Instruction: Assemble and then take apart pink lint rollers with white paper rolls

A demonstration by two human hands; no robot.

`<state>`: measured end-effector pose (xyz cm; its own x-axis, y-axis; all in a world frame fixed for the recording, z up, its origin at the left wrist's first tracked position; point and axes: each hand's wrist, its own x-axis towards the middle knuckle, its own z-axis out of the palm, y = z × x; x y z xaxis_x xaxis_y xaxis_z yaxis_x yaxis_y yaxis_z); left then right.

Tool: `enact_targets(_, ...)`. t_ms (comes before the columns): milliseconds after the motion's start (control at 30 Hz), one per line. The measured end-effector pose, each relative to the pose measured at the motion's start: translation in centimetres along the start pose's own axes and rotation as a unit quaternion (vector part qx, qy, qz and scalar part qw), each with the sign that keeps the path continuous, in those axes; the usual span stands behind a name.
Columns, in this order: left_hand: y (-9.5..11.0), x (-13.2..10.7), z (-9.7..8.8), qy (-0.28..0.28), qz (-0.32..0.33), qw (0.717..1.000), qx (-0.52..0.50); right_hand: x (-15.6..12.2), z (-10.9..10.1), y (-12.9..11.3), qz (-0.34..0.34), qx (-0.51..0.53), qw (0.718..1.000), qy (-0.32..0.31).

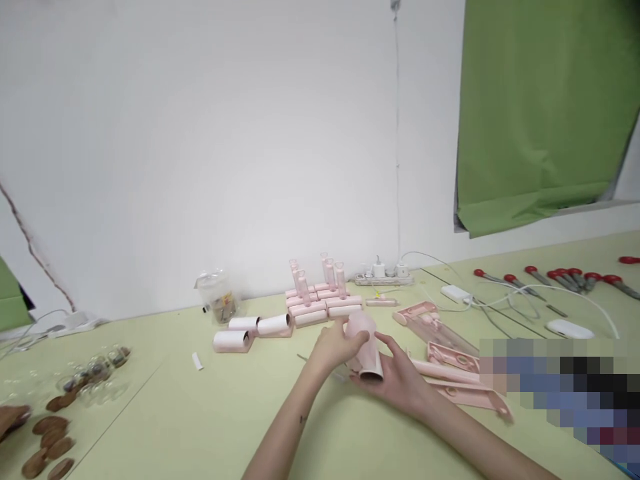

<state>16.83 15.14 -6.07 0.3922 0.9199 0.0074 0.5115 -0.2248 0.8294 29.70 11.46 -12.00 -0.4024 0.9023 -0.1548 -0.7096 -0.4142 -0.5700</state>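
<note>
Above the table's middle, both my hands are closed around a pink-and-white tube (371, 365) whose dark hollow end faces me. My left hand (341, 343) grips it from the left, with the thumb pressed on its pale pink upper part. From the right and below, my right hand (395, 377) wraps it; some of its fingers are hidden behind the tube. Beside my right hand lie long pink plastic parts (453, 357). White tubes on pink bases (231, 341) rest to the left of my hands, and a cluster of pink pieces (307, 308) stands just behind them.
A clear tub (218, 297) and a power strip (384, 280) stand by the wall. Red-ended grey tools (565, 277), white cables and a white adapter (570, 329) lie at right. Brown discs (53, 437) and clear domes (97, 368) are at left. A blurred-out patch covers the lower right.
</note>
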Motion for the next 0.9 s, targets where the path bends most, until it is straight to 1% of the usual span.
enact_targets(100,0.7,0.1,-0.8,-0.01,-0.011,1.0,-0.017,-0.2,0.1,0.0,0.037,0.075,0.996,0.028)
enact_targets(167,0.6,-0.1,-1.4,-0.016,-0.028,0.999,-0.032,-0.2,0.2,0.2,0.054,0.113,0.991,0.04)
enact_targets(233,0.0,-0.4,-1.9,-0.021,-0.044,0.998,-0.049,-0.1,0.2,0.4,0.068,0.139,0.987,0.045)
enact_targets(300,-1.2,-0.8,-2.2,-0.019,-0.054,0.992,-0.11,0.0,0.0,0.6,0.076,0.164,0.982,0.051)
enact_targets(367,-2.9,-1.3,-2.5,-0.003,-0.05,0.973,-0.223,0.1,-0.1,0.8,0.08,0.195,0.976,0.057)
enact_targets(433,-4.8,-2.0,-2.6,0.017,-0.02,0.938,-0.346,0.0,-0.1,0.9,0.083,0.225,0.968,0.067)
enact_targets(500,-6.7,-2.8,-2.8,0.037,0.021,0.908,-0.416,-0.2,0.1,1.0,0.084,0.241,0.963,0.083)
enact_targets(533,-7.6,-3.2,-2.8,0.043,0.036,0.902,-0.428,-0.3,0.2,0.9,0.084,0.243,0.962,0.089)
enact_targets(567,-8.3,-3.6,-2.7,0.045,0.043,0.904,-0.424,-0.4,0.2,0.9,0.085,0.243,0.962,0.092)
enact_targets(633,-9.5,-4.1,-2.5,0.036,0.044,0.921,-0.386,-0.5,0.3,0.8,0.09,0.24,0.962,0.094)
enact_targets(700,-10.2,-4.3,-2.2,0.009,0.038,0.936,-0.349,-0.6,0.4,0.7,0.091,0.236,0.962,0.1)
enact_targets(800,-10.8,-4.1,-1.9,-0.019,0.014,0.944,-0.33,-0.9,0.7,0.4,0.085,0.239,0.961,0.113)
enact_targets(833,-11.0,-4.0,-1.8,-0.015,0.006,0.949,-0.314,-1.0,0.9,0.2,0.083,0.242,0.96,0.116)
enact_targets(900,-11.3,-4.0,-1.7,0.026,0.004,0.967,-0.253,-1.3,1.2,-0.2,0.079,0.247,0.959,0.117)
